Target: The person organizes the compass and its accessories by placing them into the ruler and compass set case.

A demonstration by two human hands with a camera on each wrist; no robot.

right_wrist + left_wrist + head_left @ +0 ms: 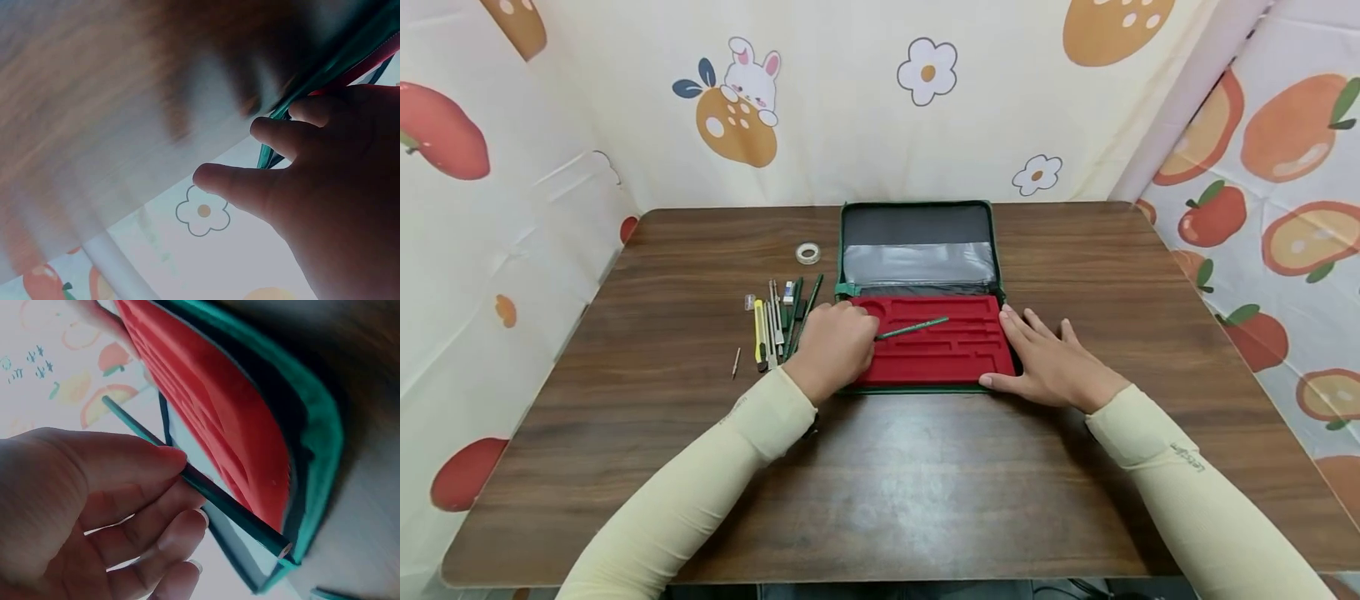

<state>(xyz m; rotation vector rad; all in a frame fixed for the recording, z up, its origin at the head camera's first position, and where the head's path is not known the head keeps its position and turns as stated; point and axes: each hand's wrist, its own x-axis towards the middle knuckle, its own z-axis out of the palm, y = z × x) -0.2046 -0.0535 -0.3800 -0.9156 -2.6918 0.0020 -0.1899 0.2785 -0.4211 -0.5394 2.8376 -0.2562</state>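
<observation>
A dark green pencil (917, 327) is pinched between the thumb and fingers of my left hand (837, 346), over the left part of a red molded tray (891, 367). In the left wrist view the pencil (240, 515) slants down past the fingertips, one flat end showing. The tray, with recessed slots, sits in an unfolded green zip case (917, 390); its dark lid (917, 223) with a clear pocket stands at the back. My right hand (1048, 362) rests at the case's right edge, fingers spread, thumb at the tray's near right corner.
Left of the case lie a yellow utility knife (760, 329), several silver drawing tools (772, 321), more dark green pencils (814, 293) and a small eraser (788, 292). A roll of tape (807, 253) sits behind them. One short thin piece (736, 362) lies farther left.
</observation>
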